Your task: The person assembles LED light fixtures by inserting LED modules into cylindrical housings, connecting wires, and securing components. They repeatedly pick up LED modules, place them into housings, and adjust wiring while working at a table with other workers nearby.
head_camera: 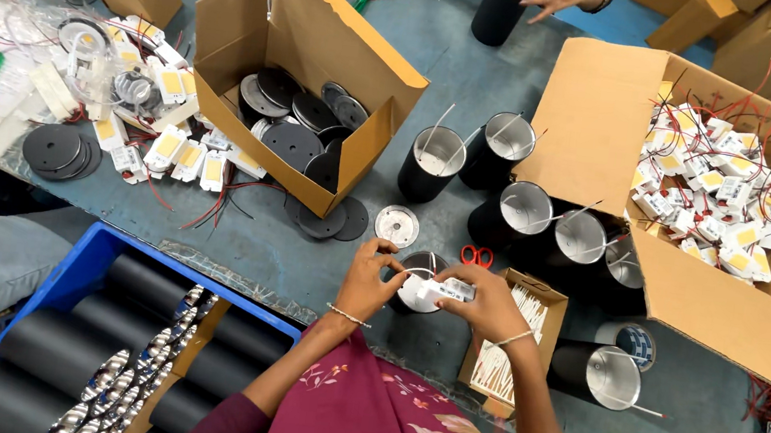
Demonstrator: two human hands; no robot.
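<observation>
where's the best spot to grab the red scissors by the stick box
Take the scissors by the red handle loops, coming from above. Only the loops show; the blades are hidden behind the hands and the black can, so a grip there looks blocked.

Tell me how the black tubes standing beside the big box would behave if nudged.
The black tubes are tall, open-topped and look hollow, so probably light and apt to tip. Round-walled, they would likely roll once down. Thin white ties sticking out look bendy.

Assembly workshop: parts-filled cardboard boxes (610, 116), black lamp housings (430, 165) (wired) on bench.
</observation>
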